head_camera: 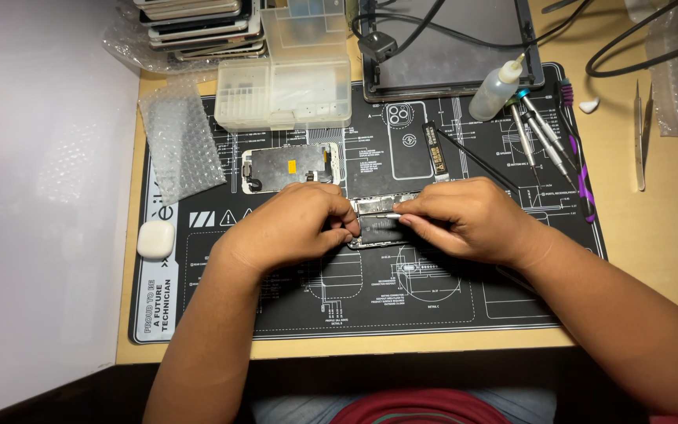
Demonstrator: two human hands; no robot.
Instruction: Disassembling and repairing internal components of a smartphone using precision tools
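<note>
Both hands are meeting over an opened phone (378,224) that is lying on a black work mat (449,306) on the wooden surface (653,228). The left hand (296,224) is curling its fingers around the left end of the phone and is pressing it down on the mat. The right hand (464,220) is pinching a thin metal tool (392,215) between thumb and fingers, and the tip of this tool is touching the inside of the phone, just beside the left fingertips.

Just beyond the left hand, a detached phone screen (290,167) is lying face down on the mat. Further from this hand, a sheet of bubble wrap (180,141) and a clear plastic box (286,90) are resting near the far edge. A small white case (155,239) is sitting to the outer side of the left hand. Beyond the right hand, a small squeeze bottle (497,88) is lying tilted, with some screwdrivers (539,133) just beside it. Tweezers (639,141) are lying well apart to the right of this hand.
</note>
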